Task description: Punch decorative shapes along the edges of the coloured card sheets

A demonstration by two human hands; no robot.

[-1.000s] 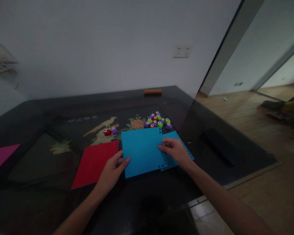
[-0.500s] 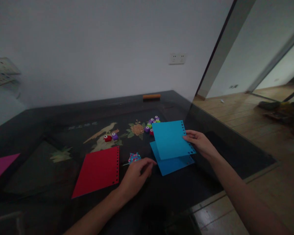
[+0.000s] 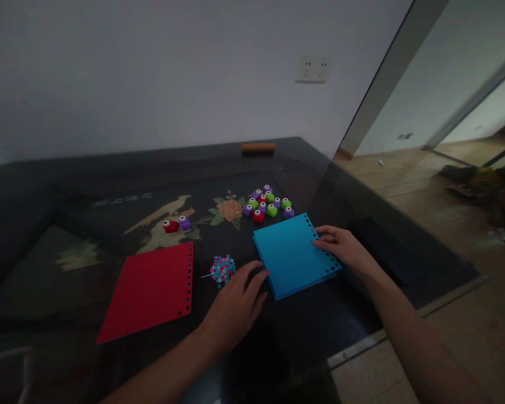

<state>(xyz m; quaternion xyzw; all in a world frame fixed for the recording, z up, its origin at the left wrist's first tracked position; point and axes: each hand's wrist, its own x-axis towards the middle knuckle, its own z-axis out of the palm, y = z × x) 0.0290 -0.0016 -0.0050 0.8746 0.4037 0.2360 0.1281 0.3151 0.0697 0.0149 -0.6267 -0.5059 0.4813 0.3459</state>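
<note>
Blue sheets [image 3: 292,255] hide their lower layer under flat right hand [image 3: 340,249]; left hand [image 3: 235,306] spread on dim dark table [image 3: 109,168].

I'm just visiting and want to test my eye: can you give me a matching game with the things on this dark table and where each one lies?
Things:
1. red sheet
2. blue sheets
3. heap of paper bits
4. cluster of small punches

Places:
A. under the right hand
B. just beyond the left hand
C. far side of the blue sheets
D. left of the heap

Pairs: 1-D, 2-A, 3-B, 4-C
</note>
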